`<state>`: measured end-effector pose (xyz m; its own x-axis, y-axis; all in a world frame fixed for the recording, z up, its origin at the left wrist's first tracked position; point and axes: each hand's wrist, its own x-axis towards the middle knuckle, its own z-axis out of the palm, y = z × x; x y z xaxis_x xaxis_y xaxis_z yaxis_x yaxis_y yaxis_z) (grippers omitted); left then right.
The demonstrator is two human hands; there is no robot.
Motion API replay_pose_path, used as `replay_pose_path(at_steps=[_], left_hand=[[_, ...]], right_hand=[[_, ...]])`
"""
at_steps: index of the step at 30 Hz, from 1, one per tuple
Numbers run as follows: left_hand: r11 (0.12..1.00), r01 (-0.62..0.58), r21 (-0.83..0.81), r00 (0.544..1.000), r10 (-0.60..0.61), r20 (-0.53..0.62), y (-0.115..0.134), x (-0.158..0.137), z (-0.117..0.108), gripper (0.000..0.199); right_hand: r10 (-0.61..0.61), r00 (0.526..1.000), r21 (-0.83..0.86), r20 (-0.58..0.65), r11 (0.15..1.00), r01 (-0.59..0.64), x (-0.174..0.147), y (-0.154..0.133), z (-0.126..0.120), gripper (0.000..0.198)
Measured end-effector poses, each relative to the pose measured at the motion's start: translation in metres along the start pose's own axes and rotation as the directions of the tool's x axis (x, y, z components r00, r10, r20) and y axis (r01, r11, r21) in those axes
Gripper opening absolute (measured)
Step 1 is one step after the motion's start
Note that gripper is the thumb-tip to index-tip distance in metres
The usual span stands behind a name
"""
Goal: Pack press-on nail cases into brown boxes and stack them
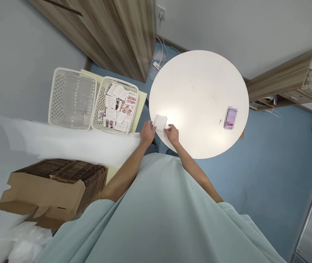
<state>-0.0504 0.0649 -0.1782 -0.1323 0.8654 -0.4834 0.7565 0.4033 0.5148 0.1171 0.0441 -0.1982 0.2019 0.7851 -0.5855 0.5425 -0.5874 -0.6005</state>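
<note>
A small white square packet (160, 122), looking like something wrapped in thin foam, lies at the near left edge of the round white table (200, 73). My left hand (147, 132) is closed at its left side, thumb and fingers on the edge. At its lower right corner my right hand (172, 134) pinches with thumb and forefinger. What the packet contains, if anything, is hidden.
Left of the table stand a white basket (95, 122) of printed cards and another basket (52, 98) holding clear plastic pieces. White foam sheeting (71, 142) lies nearer me, beside folded cardboard boxes (43, 190). A blurred purple item (230, 117) rests on the table's right.
</note>
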Motion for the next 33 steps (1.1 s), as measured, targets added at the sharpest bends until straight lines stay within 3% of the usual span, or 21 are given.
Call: replay_pose_path(at_steps=[7,12,17,21,25,30,33], left_hand=[[0.980,0.126,-0.157,0.967,-0.156,-0.202,-0.023,-0.087,-0.016,0.036],[0.935,0.236,-0.264,0.885,-0.319,-0.338,-0.033,-0.164,-0.011,0.042],[0.909,0.241,-0.339,0.811,-0.381,-0.444,-0.043,-0.224,-0.004,0.043],[0.872,0.266,-0.410,0.764,-0.450,-0.462,-0.050,-0.247,-0.003,0.046],[0.864,0.264,-0.429,0.765,-0.458,-0.452,-0.060,-0.252,-0.013,0.048],[0.873,0.187,-0.449,0.765,-0.417,-0.491,-0.086,-0.258,-0.044,0.048],[0.874,0.150,-0.462,0.736,-0.411,-0.538,-0.116,-0.271,-0.070,0.048]], right_hand=[[-0.111,0.981,0.100,0.161,0.990,0.096,-0.039,0.032,-0.040,0.047],[-0.197,0.931,0.143,0.307,0.977,0.159,-0.050,0.051,-0.055,0.047],[-0.240,0.892,0.166,0.383,0.968,0.190,-0.058,0.055,-0.057,0.050],[-0.266,0.887,0.199,0.377,0.959,0.203,-0.069,0.047,-0.057,0.051],[-0.283,0.902,0.237,0.326,0.948,0.212,-0.086,0.034,-0.059,0.056],[-0.341,0.910,0.281,0.236,0.920,0.272,-0.117,0.012,-0.051,0.057],[-0.394,0.897,0.279,0.201,0.901,0.333,-0.142,-0.007,-0.034,0.057]])
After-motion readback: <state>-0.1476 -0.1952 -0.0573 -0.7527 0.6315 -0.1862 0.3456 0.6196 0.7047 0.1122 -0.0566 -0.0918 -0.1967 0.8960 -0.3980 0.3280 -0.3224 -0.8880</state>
